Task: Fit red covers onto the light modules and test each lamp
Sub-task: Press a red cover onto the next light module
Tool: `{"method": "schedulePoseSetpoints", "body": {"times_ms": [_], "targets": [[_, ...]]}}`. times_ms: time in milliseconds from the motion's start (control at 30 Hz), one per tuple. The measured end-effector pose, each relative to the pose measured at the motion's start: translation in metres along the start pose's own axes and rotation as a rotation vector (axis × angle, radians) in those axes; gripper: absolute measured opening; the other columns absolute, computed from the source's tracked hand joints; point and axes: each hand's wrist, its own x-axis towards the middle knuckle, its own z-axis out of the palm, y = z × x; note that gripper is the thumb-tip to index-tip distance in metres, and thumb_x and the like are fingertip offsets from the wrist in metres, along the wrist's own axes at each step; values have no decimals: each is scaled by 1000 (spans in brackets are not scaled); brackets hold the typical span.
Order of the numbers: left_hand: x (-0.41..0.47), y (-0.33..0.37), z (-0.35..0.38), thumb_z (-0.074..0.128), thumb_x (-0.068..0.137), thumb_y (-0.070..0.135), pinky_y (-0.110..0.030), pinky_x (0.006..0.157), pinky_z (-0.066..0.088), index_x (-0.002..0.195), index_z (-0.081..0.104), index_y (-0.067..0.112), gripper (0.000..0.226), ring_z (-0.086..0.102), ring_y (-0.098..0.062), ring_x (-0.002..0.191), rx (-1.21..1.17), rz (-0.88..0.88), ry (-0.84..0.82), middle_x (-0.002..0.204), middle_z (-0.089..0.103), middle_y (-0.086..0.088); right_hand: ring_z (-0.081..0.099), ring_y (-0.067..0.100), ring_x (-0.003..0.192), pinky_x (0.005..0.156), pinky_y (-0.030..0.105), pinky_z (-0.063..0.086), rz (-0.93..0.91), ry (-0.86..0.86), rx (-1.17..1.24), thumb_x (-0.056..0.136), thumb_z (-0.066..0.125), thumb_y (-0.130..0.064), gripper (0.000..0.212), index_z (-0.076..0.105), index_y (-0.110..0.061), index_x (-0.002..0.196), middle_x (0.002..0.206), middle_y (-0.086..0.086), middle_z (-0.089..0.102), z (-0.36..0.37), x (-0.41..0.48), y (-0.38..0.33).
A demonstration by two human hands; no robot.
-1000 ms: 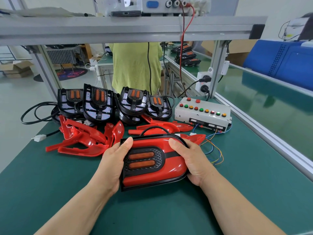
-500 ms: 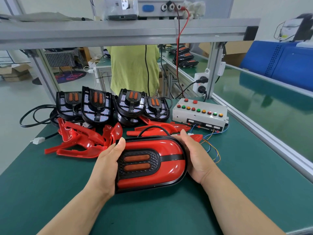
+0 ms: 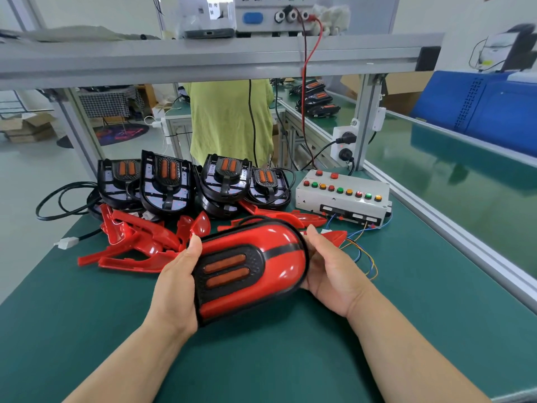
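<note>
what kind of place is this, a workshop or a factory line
Most likely a factory assembly line for lamps: a green-matted, aluminium-framed workbench, a row of bare black light modules behind loose red covers, and a push-button test box.

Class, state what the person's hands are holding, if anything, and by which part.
Both hands hold one red-covered, black-rimmed plastic lamp: the left hand grips its flat end, the right hand cups its rounded end.
</note>
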Motion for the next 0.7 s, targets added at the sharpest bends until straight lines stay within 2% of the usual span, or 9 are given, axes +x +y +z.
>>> {"method": "schedulePoseSetpoints", "body": {"times_ms": [67,100,167,233,333,467,700], "targets": [[1,0,1,46,97,52,-47,64,60,105,75,5,56,73,-38,94,-85,15,28,109,72,-23,68,26,99,88,42,59,31,-59,-56,79,62,-61,62,68,-13,118,111,12,71,1,0,3],[1,-1,1,44,99,52,-47,65,60,110,72,3,57,72,-37,96,-118,27,31,111,72,-22,69,26,98,88,41,59,35,-98,-67,73,72,-63,67,66,-13,118,110,12,71,3,0,4],[0,-3,3,40,101,50,-48,68,60,121,64,1,58,71,-37,101,-154,45,17,115,70,-22,70,25,97,86,40,59,12,-172,-66,54,92,-54,80,63,-12,116,107,11,72,4,0,7],[-3,-6,5,38,102,47,-48,71,60,126,60,0,58,69,-38,105,-165,51,-13,118,69,-24,71,23,94,85,40,59,-29,-190,-50,44,99,-45,87,62,-10,115,106,10,73,3,0,8],[-6,-6,8,39,101,44,-48,73,59,126,59,-2,56,68,-41,106,-178,64,-38,119,67,-27,72,22,92,83,41,60,-52,-182,-14,46,99,-41,85,64,-8,117,106,11,74,2,0,9],[-8,-4,8,41,100,42,-49,75,59,131,56,-2,56,66,-42,110,-175,78,-36,123,65,-27,72,23,91,77,42,60,-76,-185,-7,54,96,-43,68,72,-13,110,106,12,74,1,0,8],[-10,-3,8,45,97,39,-51,77,58,137,48,-2,58,66,-43,110,-153,109,-60,124,64,-28,74,22,80,69,41,62,-102,-156,-18,46,98,-47,61,78,-17,95,95,11,76,1,-1,6]]}}
